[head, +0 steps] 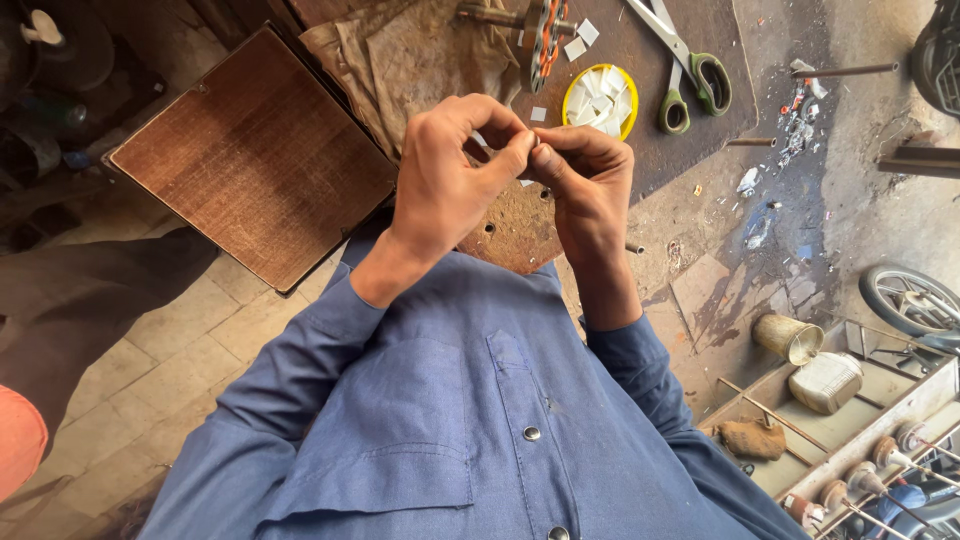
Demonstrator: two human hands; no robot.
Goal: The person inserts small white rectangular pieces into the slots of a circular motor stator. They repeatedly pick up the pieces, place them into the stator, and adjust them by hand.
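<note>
Brown board (250, 155) lies flat at left. Left hand (445, 175) and right hand (590, 185) meet at chest height, fingertips pinched narrow on something too small to identify, raised close for sight. Beyond: yellow dish (572, 98) of white squares within reach, then green-handled scissors (690, 75) on the worktop (690, 30).

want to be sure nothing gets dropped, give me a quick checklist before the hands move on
1. Left hand and right hand fingertips meeting: ok.
2. Small piece pinched between them: cannot tell, hidden by the fingers.
3. Round yellow lid of white square pieces close ahead: ok.
4. Green-handled steel scissors lying clear of both hands: ok.
5. Rusty perforated metal plate directly below the hands: ok.
</note>
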